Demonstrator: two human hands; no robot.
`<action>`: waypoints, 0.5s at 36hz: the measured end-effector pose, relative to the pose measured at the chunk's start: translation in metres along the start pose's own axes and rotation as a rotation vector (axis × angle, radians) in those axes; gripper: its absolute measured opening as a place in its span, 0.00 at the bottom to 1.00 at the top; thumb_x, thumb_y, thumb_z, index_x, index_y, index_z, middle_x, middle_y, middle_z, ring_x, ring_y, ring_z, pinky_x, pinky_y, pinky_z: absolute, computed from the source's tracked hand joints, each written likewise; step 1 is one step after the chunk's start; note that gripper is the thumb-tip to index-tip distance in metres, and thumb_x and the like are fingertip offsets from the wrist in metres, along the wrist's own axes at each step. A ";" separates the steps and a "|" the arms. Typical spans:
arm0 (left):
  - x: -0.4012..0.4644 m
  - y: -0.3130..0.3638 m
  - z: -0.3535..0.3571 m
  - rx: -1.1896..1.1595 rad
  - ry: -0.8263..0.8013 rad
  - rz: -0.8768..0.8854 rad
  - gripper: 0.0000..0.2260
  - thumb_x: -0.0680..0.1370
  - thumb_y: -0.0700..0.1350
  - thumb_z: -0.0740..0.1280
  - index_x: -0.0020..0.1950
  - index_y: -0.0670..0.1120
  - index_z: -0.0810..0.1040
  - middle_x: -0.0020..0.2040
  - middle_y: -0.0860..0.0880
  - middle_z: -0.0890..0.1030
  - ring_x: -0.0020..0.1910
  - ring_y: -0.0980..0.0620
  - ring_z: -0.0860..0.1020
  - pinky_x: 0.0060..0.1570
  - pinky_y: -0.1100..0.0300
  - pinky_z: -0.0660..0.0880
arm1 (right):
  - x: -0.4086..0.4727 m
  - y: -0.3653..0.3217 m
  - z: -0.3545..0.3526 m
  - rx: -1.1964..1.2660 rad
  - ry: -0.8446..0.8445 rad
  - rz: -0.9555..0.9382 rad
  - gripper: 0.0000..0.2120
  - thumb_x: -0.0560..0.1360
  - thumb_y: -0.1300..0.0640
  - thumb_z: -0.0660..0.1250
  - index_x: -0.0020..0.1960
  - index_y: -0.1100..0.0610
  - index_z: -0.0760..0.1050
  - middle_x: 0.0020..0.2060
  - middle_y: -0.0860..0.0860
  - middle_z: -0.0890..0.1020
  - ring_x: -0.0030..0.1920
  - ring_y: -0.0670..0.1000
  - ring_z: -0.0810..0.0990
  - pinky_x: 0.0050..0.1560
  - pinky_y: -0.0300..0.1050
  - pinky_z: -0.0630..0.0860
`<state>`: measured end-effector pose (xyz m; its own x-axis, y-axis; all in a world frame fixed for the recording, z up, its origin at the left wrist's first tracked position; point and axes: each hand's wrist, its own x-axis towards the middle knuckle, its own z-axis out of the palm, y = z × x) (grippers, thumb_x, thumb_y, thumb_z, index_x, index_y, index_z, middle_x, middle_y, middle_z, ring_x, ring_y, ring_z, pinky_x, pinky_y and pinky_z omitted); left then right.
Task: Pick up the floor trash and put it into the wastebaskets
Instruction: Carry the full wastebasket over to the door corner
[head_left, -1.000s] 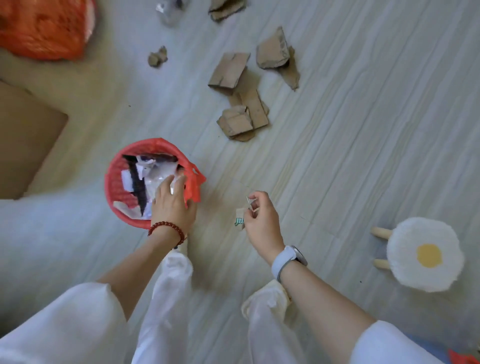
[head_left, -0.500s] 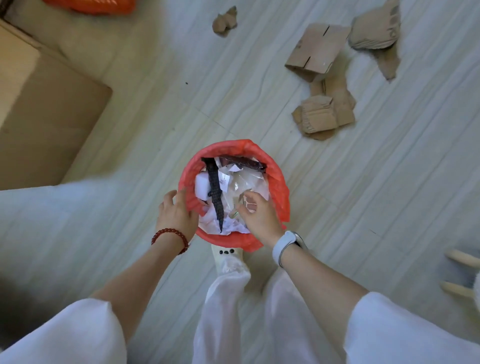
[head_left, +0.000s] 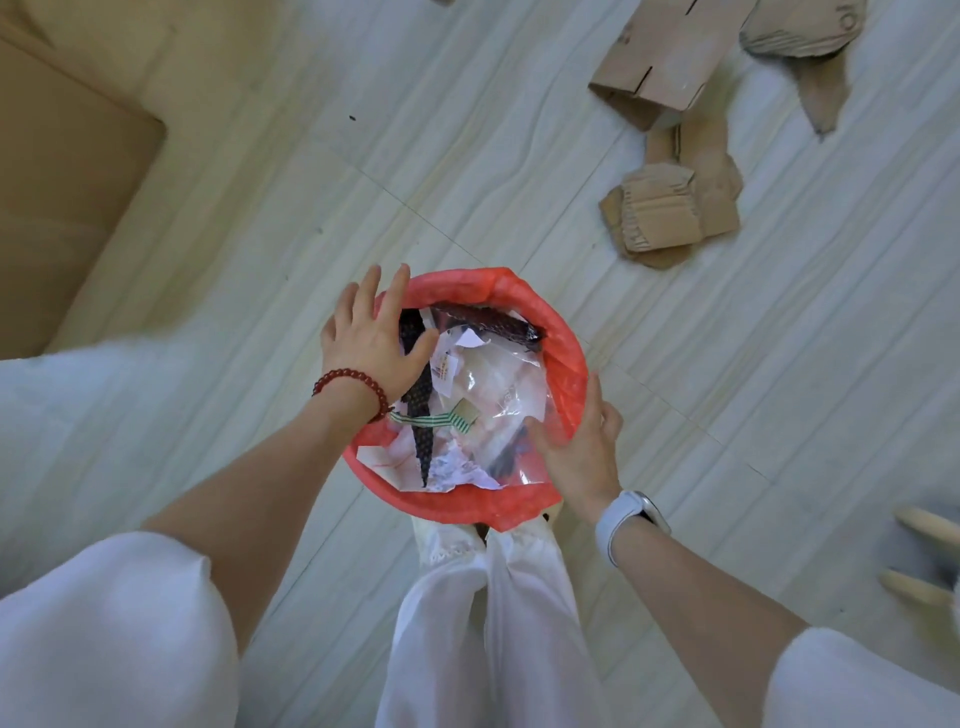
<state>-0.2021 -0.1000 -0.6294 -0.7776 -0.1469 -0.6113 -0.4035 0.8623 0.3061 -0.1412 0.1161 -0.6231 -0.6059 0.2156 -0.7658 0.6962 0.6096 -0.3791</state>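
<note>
We see the wastebasket (head_left: 563, 358), lined with a red-orange plastic bag, standing on the pale floor (head_left: 467, 156) just ahead of our white trouser legs (head_left: 498, 613). It is filled with crumpled white paper, clear plastic film, dark patterned strips and a green-striped scrap (head_left: 441, 417). Torn cardboard pieces (head_left: 670, 218) lie on the floor well beyond the wastebasket, up and to its right. Our left hand (head_left: 371, 338) is spread wide and holds nothing, palm down over the wastebasket's far left rim, thumb over the trash. Our right hand (head_left: 582, 457) is loosely open, fingers resting on the near right rim and the plastic film. Both forearms reach forward from white sleeves toward the wastebasket.
</note>
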 end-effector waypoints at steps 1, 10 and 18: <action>0.006 0.002 0.002 0.015 -0.021 0.010 0.31 0.76 0.58 0.59 0.75 0.55 0.48 0.77 0.48 0.50 0.74 0.44 0.51 0.70 0.42 0.53 | 0.001 0.002 0.004 -0.006 0.000 0.013 0.41 0.73 0.48 0.67 0.75 0.46 0.44 0.69 0.55 0.56 0.65 0.59 0.68 0.66 0.50 0.67; 0.009 -0.002 0.001 0.027 -0.067 -0.019 0.23 0.79 0.52 0.58 0.73 0.61 0.56 0.59 0.41 0.67 0.59 0.41 0.67 0.56 0.47 0.71 | 0.006 0.019 0.006 0.068 0.102 0.091 0.24 0.76 0.58 0.62 0.70 0.58 0.62 0.59 0.61 0.74 0.56 0.61 0.76 0.52 0.45 0.70; -0.043 0.030 -0.039 0.108 0.027 0.051 0.21 0.81 0.51 0.53 0.73 0.61 0.55 0.50 0.43 0.69 0.38 0.43 0.72 0.36 0.51 0.72 | -0.016 0.002 -0.071 0.004 0.191 -0.067 0.17 0.75 0.59 0.63 0.63 0.58 0.67 0.57 0.59 0.75 0.54 0.60 0.75 0.50 0.46 0.70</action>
<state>-0.1996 -0.0867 -0.5655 -0.8093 -0.1129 -0.5765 -0.3097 0.9159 0.2554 -0.1571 0.1677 -0.5747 -0.7125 0.3154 -0.6268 0.6531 0.6247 -0.4282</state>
